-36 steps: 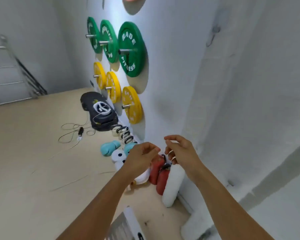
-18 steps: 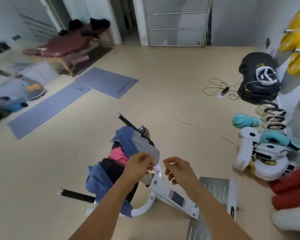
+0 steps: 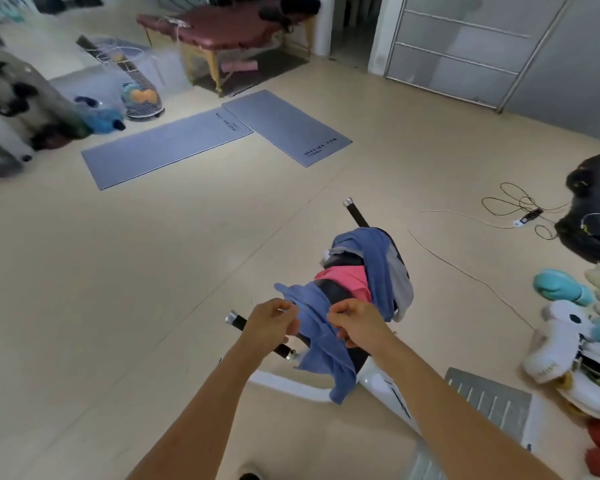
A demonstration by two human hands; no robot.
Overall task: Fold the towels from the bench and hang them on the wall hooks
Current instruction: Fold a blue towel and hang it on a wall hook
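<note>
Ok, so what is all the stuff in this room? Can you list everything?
Blue towels: two, blue, draped on the bench.
Pink towel: one, pink, on the bench between the blue ones.
Bench: one, white frame, black pad, middle.
Mats: two, grey, on the floor.
Massage table: one, maroon, far end.
Cable: one, black, floor at right.
Boxing gloves: several, white and teal, right edge.
Left hand: curled, at the near blue towel's edge.
Right hand: grips the near blue towel.

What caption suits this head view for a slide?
Both hands, left and right, grip a blue towel draped over the bench.
</note>
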